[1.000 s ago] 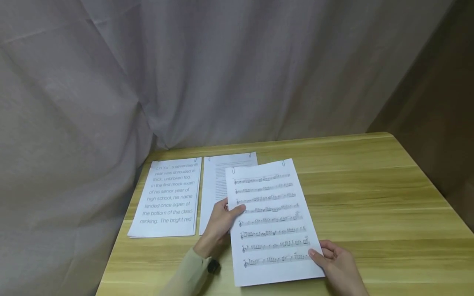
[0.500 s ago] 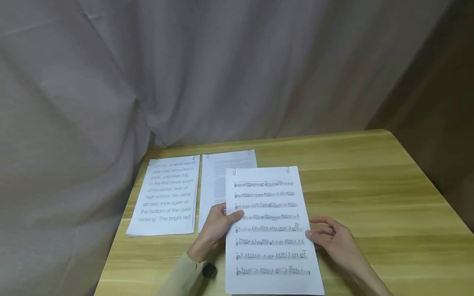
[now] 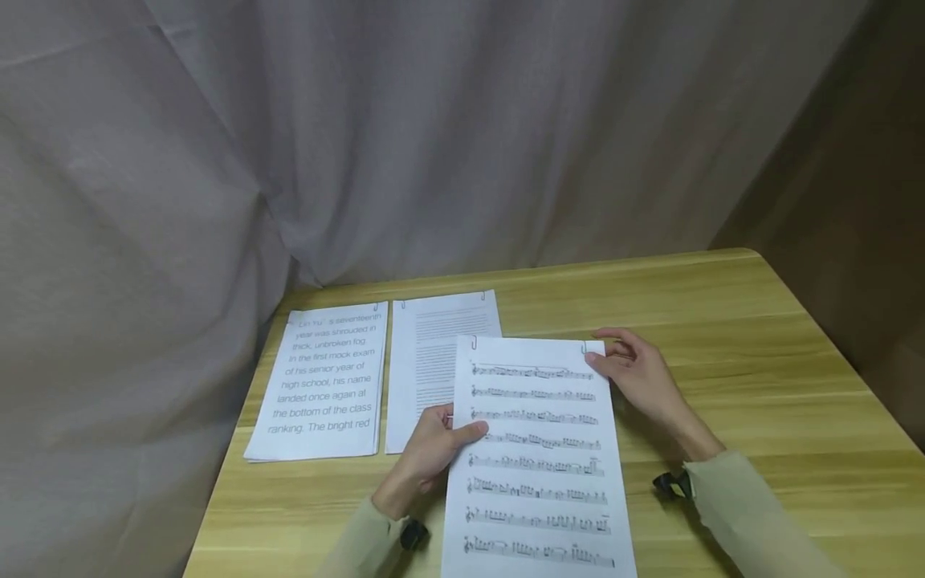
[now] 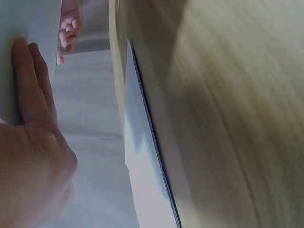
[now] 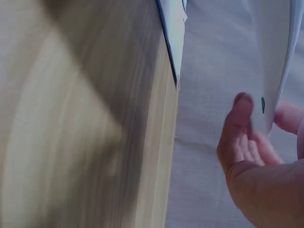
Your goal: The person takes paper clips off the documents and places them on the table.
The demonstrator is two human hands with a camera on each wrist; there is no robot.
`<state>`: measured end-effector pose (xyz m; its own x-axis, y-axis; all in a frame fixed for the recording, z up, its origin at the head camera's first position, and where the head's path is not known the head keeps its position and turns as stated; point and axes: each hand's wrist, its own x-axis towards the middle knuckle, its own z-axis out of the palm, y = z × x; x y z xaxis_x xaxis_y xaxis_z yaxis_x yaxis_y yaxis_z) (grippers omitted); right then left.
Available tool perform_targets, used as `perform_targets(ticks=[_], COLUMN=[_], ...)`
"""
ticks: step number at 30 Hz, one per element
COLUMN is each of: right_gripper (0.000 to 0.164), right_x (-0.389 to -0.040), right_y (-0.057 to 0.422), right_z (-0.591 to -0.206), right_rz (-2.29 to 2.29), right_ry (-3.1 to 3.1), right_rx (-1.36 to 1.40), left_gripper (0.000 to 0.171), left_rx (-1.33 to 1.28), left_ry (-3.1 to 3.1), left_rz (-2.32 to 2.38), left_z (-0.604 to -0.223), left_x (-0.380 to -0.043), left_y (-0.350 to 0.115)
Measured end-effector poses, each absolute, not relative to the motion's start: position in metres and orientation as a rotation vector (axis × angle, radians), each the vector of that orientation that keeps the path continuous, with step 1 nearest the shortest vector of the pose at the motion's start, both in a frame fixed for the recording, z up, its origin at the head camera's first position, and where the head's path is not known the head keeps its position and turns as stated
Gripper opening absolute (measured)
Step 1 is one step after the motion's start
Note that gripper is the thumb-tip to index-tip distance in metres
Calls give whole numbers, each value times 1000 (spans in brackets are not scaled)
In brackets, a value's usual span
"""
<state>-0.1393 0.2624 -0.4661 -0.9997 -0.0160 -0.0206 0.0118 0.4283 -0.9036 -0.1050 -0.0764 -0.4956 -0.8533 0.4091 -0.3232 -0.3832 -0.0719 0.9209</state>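
A stack of sheet music (image 3: 535, 482) is held up over the near middle of the table, with a silver paper clip (image 3: 474, 343) at its top left and a green paper clip (image 3: 584, 348) at its top right. My left hand (image 3: 433, 445) grips the left edge, thumb on the printed front and straight fingers (image 4: 31, 90) against the back. At the top right corner is my right hand (image 3: 639, 377), its thumb on the front beside the green clip. Its other fingers (image 5: 235, 123) are behind the corner, with a gap between forefinger and paper in the right wrist view.
Two clipped paper stacks lie side by side at the table's back left: a large-print text stack (image 3: 318, 385) and a small-print stack (image 3: 441, 353), partly covered by the sheet music. Grey curtain (image 3: 462, 144) hangs behind the wooden table (image 3: 723, 361).
My right hand has moved up along the right edge from the lower corner to the top right corner. The sheet music has straightened and come slightly nearer; my left hand keeps its grip.
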Motion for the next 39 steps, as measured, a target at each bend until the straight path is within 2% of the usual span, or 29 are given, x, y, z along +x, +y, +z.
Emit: perform_targets(ticks=[4,39], right_gripper=[47,35], right_x=[-146,-155], right_y=[261,258], right_z=[-468,-478], right_rz=[-1708,-1845], right_ry=[2557,2472], right_rx=[9,53], left_gripper=[33,31], left_rx=[11,-12], left_ry=[1693,1731], left_rz=[1967,1936], left_z=[-496,-496], left_x=[-105,-107], left_y=[-75,-70])
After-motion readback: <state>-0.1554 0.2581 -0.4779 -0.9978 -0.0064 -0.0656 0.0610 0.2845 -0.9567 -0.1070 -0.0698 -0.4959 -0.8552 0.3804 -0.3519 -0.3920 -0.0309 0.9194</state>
